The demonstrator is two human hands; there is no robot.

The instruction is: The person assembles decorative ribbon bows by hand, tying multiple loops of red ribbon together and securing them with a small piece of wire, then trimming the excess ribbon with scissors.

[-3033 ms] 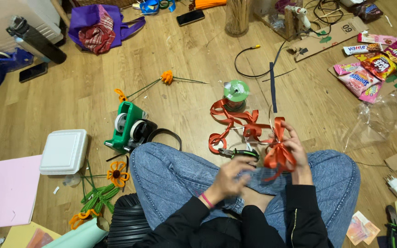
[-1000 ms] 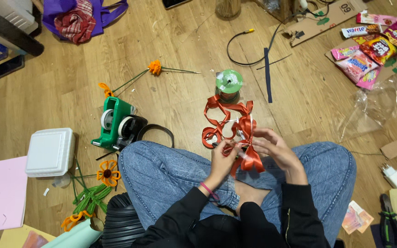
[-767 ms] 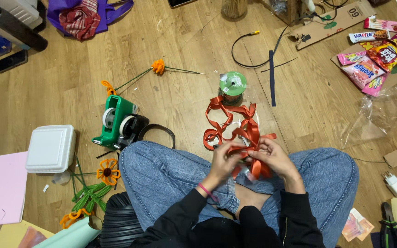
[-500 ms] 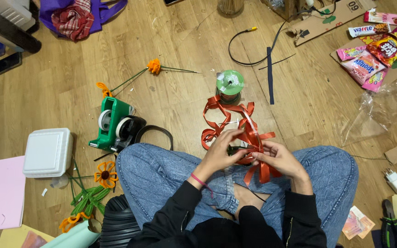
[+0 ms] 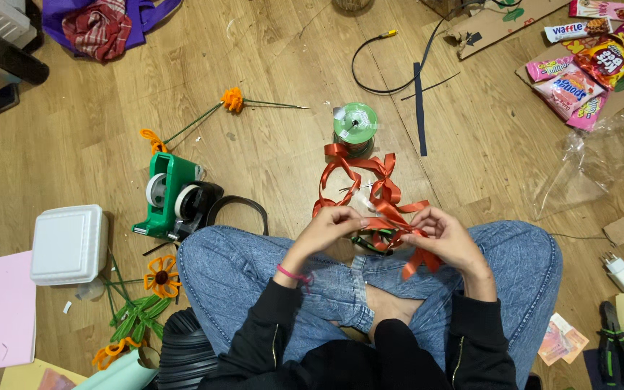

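Note:
I sit cross-legged on a wooden floor in blue jeans. My left hand [image 5: 334,225] pinches a length of orange-red ribbon [image 5: 370,189] above my knees, and a pink band circles that wrist. My right hand [image 5: 443,238] grips the same ribbon where it bunches into loops, with a loose tail hanging below the fingers. A dark green stem-like piece [image 5: 371,243] lies under the bunch between both hands. The rest of the ribbon curls away over the floor toward a green ribbon spool [image 5: 355,123].
A green tape dispenser [image 5: 171,195] stands at my left knee, next to a white foam box [image 5: 68,244] and pipe-cleaner flowers [image 5: 154,278]. An orange flower on a stem [image 5: 234,100] lies further off. Snack packets [image 5: 579,65], clear wrap [image 5: 597,166], pliers [image 5: 614,350] and a charger [image 5: 622,273] are right.
My hands have come down from the floor side to just over my lap with the ribbon bunch, and the looped ribbon now trails out flatter toward the spool.

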